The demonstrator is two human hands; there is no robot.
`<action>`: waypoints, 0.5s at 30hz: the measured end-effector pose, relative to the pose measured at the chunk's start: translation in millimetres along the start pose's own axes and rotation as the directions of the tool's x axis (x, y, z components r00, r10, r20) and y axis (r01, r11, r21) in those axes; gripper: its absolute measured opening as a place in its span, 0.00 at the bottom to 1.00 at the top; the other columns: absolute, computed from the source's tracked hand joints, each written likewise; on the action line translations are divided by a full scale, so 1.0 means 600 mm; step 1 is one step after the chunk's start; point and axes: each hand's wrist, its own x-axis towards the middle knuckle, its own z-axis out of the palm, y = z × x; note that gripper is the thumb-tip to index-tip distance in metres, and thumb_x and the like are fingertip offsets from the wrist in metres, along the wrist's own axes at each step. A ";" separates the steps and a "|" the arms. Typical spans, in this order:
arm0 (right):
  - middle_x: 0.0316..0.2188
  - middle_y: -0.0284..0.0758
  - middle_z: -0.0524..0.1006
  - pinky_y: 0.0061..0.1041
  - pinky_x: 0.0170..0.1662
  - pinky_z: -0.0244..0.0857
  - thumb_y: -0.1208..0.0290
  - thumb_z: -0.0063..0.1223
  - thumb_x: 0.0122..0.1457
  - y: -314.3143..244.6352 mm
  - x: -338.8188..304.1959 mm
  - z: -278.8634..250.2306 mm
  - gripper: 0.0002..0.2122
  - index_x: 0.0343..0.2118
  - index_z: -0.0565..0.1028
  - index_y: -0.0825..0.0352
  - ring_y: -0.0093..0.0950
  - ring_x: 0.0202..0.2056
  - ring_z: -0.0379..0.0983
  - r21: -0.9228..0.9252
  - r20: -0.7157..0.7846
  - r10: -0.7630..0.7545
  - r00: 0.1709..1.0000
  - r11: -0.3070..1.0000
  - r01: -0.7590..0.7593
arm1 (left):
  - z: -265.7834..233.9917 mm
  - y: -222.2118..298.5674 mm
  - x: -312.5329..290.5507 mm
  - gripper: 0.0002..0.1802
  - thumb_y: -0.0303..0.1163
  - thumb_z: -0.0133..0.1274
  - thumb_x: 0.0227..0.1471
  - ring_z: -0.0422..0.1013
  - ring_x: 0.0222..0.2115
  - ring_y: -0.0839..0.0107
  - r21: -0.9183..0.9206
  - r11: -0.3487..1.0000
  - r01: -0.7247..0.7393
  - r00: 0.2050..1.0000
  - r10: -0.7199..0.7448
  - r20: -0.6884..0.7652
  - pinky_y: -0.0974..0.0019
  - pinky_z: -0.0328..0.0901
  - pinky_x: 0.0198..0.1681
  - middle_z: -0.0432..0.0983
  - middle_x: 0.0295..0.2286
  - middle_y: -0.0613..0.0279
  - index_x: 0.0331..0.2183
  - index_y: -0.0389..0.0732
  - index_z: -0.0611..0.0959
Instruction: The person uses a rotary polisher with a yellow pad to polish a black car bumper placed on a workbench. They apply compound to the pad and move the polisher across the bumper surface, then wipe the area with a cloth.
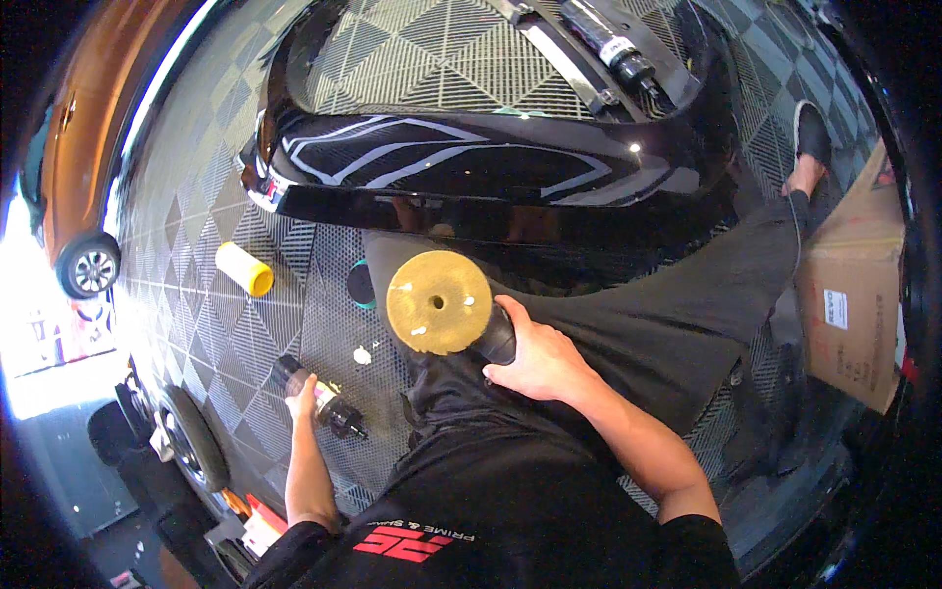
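Your R hand (542,355), arm bent, grips the polisher (498,340), yellow pad (446,322) up; L hand (303,397) wraps a blk bottle (340,416).

Right hand (545,361) gripping black power tool (497,339), round yellow pad (453,326) turned face up, small white dabs (420,331) spread around its center hole. Left hand (302,401) low at the side, fingers around a dark bottle-like item (339,414), exact type unclear. Glossy black curved panel (461,167) just ahead. On the tiled floor (186,314): yellow container (244,269) on its side, teal-rimmed dark disc (362,285) near the pad, white scrap (362,355) between pad and left hand. Cardboard box (854,285) far right, orange car (98,147) far left.
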 end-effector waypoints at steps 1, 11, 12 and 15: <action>0.46 0.54 0.78 0.46 0.52 0.71 0.55 0.63 0.50 0.004 0.000 0.001 0.46 0.69 0.49 0.62 0.53 0.46 0.77 0.007 -0.001 0.013 1.000 1.000 -0.013 | 0.018 0.017 -0.025 0.63 0.56 0.70 0.38 0.64 0.57 0.48 0.078 0.997 0.028 0.996 -0.021 -0.088 0.45 0.60 0.59 0.61 0.59 0.38 0.63 0.29 0.58; 0.45 0.57 0.78 0.44 0.54 0.70 0.56 0.69 0.46 0.002 -0.036 -0.018 0.47 0.67 0.53 0.64 0.54 0.47 0.76 0.169 -0.025 -0.083 0.996 0.982 0.087 | 0.017 0.367 -0.351 0.24 0.30 0.53 0.60 0.64 0.59 0.63 -0.527 0.473 -0.706 0.579 0.814 -0.045 0.59 0.55 0.65 0.72 0.53 0.54 0.56 0.33 0.73; 0.45 0.57 0.78 0.43 0.54 0.70 0.56 0.69 0.46 0.000 -0.040 -0.023 0.47 0.67 0.53 0.64 0.54 0.47 0.76 0.178 -0.040 -0.100 0.994 0.978 0.106 | 0.004 0.412 -0.420 0.27 0.34 0.53 0.58 0.63 0.59 0.64 -0.613 0.430 -0.663 0.529 0.848 0.024 0.57 0.54 0.65 0.71 0.55 0.54 0.57 0.34 0.73; 0.45 0.57 0.79 0.43 0.53 0.70 0.58 0.70 0.46 0.004 -0.038 -0.018 0.47 0.67 0.54 0.66 0.54 0.47 0.76 0.212 -0.061 -0.137 0.989 0.966 0.147 | 0.001 0.460 -0.501 0.50 0.46 0.68 0.42 0.59 0.63 0.60 -0.833 0.139 -0.535 0.091 0.990 0.107 0.55 0.52 0.66 0.62 0.61 0.53 0.61 0.35 0.66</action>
